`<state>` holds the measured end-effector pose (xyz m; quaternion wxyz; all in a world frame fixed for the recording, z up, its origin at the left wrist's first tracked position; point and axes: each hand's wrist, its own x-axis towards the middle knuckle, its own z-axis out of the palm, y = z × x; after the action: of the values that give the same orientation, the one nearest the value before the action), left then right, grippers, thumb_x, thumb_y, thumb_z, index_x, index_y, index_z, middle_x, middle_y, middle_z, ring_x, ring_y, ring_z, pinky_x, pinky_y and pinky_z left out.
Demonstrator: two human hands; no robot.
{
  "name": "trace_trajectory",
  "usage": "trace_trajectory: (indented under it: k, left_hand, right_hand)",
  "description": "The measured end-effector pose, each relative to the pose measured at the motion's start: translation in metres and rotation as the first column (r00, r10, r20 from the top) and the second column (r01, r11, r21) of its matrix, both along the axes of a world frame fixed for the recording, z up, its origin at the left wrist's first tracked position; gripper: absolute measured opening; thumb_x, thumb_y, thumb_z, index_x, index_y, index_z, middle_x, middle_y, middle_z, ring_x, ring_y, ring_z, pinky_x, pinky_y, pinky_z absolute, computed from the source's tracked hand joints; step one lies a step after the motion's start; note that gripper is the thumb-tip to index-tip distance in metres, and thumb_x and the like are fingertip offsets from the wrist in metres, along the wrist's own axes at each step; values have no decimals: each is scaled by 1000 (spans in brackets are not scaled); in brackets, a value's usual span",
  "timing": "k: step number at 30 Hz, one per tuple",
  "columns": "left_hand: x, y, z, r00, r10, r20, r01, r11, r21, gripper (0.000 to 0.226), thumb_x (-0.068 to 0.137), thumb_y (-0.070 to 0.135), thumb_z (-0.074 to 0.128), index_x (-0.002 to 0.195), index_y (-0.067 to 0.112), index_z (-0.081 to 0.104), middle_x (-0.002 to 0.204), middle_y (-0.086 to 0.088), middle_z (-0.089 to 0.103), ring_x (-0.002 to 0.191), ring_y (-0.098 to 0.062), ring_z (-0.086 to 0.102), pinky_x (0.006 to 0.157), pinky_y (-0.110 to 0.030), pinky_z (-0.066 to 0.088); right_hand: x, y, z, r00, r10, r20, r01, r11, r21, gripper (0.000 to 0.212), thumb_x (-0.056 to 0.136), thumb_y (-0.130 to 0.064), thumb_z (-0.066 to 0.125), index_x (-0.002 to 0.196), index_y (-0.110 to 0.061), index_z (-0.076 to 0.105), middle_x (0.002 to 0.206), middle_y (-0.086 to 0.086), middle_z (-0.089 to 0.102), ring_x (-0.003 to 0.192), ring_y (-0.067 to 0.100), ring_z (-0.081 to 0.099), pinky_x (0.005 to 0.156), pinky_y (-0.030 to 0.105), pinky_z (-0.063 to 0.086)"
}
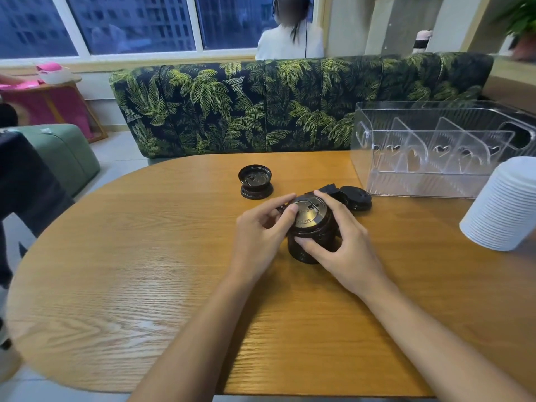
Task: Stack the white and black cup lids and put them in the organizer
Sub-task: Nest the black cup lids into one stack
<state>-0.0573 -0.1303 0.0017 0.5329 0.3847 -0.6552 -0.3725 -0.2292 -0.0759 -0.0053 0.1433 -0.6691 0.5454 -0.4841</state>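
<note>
Broad oval wooden worktop. At its far right, clear organizer with upright dividers, nothing seen in its slots. Just in front of that, at the right edge, tall white lid stack. Mid-worktop, both hands closed on the black lid stack, long axis upright: right hand wrapped round its side, left hand pinching the top lid's rim. Organizer ahead and rightward, hence right hand nearer. Not yet stacked: black lids just behind the right hand, black pair farther left. Embossed lettering on the top lid, too blurred to read.
</note>
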Motion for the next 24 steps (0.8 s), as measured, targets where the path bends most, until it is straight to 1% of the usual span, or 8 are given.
trace_trajectory:
  k: [2,4,7,10,12,15,20,24]
  left_hand:
    - [2,2,2,998,-19,65,19,1000,-10,42,92,53,68,128,34,75,72,-4,62,81,-38,67,83,-56,59]
    - [5,6,4,990,-76,118,76,997,4,50,89,55,69,134,36,71,72,7,56,76,-24,63,83,-46,58]
    - [8,7,5,981,-121,149,122,992,2,56,84,52,73,137,37,68,74,6,52,72,-12,54,72,-34,51]
    - [7,6,5,988,-70,137,72,997,-9,51,83,47,82,131,36,71,71,9,52,69,-10,53,68,-33,48]
    - [4,7,5,992,-17,123,21,999,-28,46,81,43,89,124,33,75,67,12,51,65,-6,51,66,-29,45]
    - [0,10,6,992,36,117,-28,997,-72,44,75,45,93,113,28,77,65,9,52,62,-5,48,63,-25,43]
    - [-6,15,6,987,86,133,-70,991,-117,47,71,48,94,106,25,74,68,6,57,63,-5,48,62,-28,44]
    - [-8,17,6,986,107,131,-89,987,-134,45,70,50,94,101,26,71,71,9,57,66,-4,49,61,-21,42]
  right_hand:
    - [-1,0,-1,1000,3,-6,-2,1000,7,79,83,-41,83,152,-32,45,144,-17,55,135,0,51,113,31,44]
    - [-1,-1,-1,1000,6,-5,-6,1000,10,80,84,-46,81,153,-32,43,146,-15,55,136,1,50,113,32,45]
    - [-2,-1,-1,1000,-2,-2,2,1000,10,84,83,-55,76,155,-32,40,150,-15,53,139,1,48,114,30,43]
    - [-1,0,0,1000,-2,10,2,1000,30,90,84,-48,79,159,-37,31,154,-17,49,141,-1,44,114,23,40]
    - [-1,1,0,1000,-5,23,5,999,34,94,84,-45,81,160,-39,27,151,-18,51,138,-2,47,111,20,40]
    - [-1,1,-1,1000,-3,23,3,1000,17,89,86,-42,81,160,-36,31,151,-16,52,138,-1,48,112,26,43]
    - [-1,-1,-3,1000,-3,17,3,1000,6,79,87,-34,81,155,-31,41,147,-14,54,137,3,51,111,37,46]
    - [-1,0,-3,1000,-3,2,3,1000,19,79,85,-36,81,154,-31,42,144,-14,56,133,3,53,109,32,48]
